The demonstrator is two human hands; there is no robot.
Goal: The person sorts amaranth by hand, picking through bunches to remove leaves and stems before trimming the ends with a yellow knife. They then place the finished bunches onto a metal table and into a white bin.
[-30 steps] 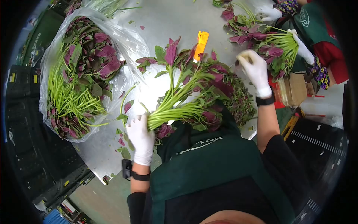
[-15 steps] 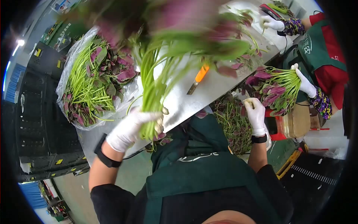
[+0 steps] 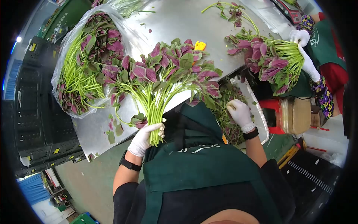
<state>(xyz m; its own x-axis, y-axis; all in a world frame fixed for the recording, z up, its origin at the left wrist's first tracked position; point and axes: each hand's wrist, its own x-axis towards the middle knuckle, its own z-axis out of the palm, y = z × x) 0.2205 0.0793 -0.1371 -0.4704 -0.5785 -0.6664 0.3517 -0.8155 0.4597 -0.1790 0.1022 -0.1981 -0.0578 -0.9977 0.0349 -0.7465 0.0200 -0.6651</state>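
My left hand (image 3: 146,137), in a white glove, is wrapped round the stems of a bunch of amaranth greens (image 3: 153,100). Its purple and green leaves fan out over the metal table, away from me. My gloved right hand (image 3: 240,114) hovers over a bin of loose stems and leaves (image 3: 232,128), its fingers curled together; whatever they may pinch cannot be made out. Behind the leaves, an orange-yellow handle (image 3: 200,45) shows in part, the rest of that tool being covered.
A clear plastic bag of amaranth (image 3: 84,71) lies on the table's left. On the right, a co-worker's gloved hands (image 3: 307,63) hold another bunch (image 3: 276,59). Black crates (image 3: 33,112) stand at left; a red stool (image 3: 270,112) is beside the bin. Loose sprigs (image 3: 235,15) lie farther back.
The bunch in my left hand has come down and nearer to me, its leaves now lower over the table. My right hand has moved left and slightly down, over the bin.
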